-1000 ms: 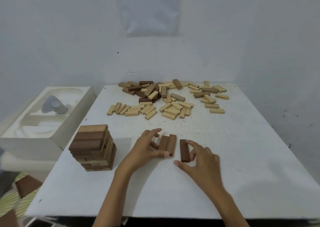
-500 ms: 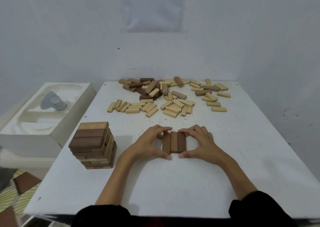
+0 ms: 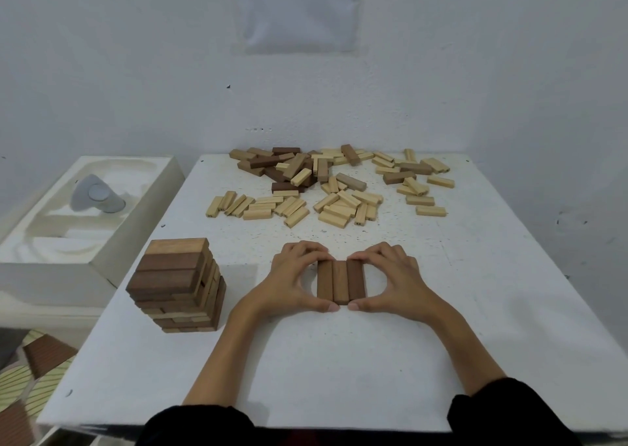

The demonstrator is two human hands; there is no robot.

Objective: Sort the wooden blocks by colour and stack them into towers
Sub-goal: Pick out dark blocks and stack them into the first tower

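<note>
Row of three brown blocks (image 3: 341, 281) flat on white table (image 3: 339, 360), right of brown tower (image 3: 176, 292). Grasped by left hand (image 3: 292, 282) and right hand (image 3: 394, 282), thumbs at near ends, fingers curled over far ends. Press sides flush, level the ends, lift as one layer, set crosswise on tower. Far block ends hidden under fingers; tower's rear face and underside of loose pile (image 3: 326, 184) not visible.

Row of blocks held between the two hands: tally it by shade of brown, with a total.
mid-brown blocks: 2
dark brown block: 1
Total: 3
</note>
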